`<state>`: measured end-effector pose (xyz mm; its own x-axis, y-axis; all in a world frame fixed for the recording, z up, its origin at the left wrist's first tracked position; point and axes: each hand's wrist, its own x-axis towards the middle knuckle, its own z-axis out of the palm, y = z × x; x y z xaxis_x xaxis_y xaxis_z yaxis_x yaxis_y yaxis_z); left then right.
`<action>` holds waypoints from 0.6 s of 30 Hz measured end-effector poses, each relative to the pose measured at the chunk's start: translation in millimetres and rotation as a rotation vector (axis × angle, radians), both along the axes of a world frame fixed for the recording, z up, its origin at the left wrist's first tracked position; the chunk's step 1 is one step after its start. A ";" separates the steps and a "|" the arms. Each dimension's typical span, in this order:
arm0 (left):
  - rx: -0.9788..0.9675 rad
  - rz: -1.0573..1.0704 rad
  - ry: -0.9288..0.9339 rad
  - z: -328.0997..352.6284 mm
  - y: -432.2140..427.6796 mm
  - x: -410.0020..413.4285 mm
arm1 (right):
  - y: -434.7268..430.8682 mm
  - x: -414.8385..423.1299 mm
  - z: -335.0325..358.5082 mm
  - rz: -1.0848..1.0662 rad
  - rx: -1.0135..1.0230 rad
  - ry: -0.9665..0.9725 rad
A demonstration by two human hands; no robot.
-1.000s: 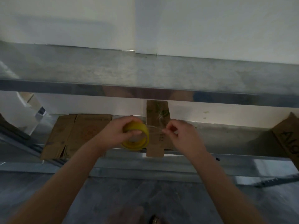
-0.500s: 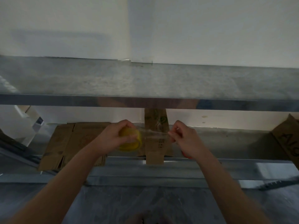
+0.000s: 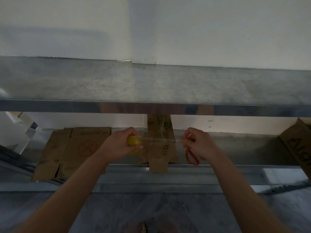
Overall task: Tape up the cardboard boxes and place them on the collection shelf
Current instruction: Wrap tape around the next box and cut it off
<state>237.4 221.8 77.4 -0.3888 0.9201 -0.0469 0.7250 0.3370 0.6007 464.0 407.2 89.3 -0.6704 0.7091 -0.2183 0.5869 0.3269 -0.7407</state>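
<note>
My left hand (image 3: pixel 117 145) grips a yellow tape roll (image 3: pixel 133 143) in front of the lower shelf. A clear strip of tape (image 3: pixel 161 140) stretches from the roll to my right hand (image 3: pixel 200 143), which pinches its free end. Red scissor handles (image 3: pixel 191 157) show beneath my right hand. Behind the strip a narrow folded cardboard box (image 3: pixel 159 143) stands leaning against the wall on the lower shelf. Flattened cardboard boxes (image 3: pixel 70 150) lie on that shelf to the left.
A grey metal upper shelf (image 3: pixel 151 84) runs across the view against a white wall. Another cardboard box (image 3: pixel 299 147) with black lettering sits at the right end of the lower shelf (image 3: pixel 235 147). A white object (image 3: pixel 15 132) stands at the far left.
My hands have moved apart, drawing a longer strip of tape off the roll. The red scissor handles have come into view under my right hand.
</note>
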 end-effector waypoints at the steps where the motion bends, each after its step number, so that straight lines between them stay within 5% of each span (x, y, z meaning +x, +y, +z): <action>1: -0.011 0.007 0.019 -1.4 2.0 -1.6 | 2.0 -0.8 -3.0 -0.007 -0.011 -0.001; 10: -0.102 0.034 -0.040 -31.0 13.8 -11.4 | 13.1 -11.3 -38.1 -0.045 -0.138 0.030; 15: -0.088 0.024 -0.161 -41.1 28.0 -4.0 | 13.2 -13.8 -64.3 -0.148 -0.517 0.249; 18: -0.116 0.020 -0.242 -45.2 29.2 5.5 | 2.4 -13.2 -74.4 -0.219 -0.574 0.388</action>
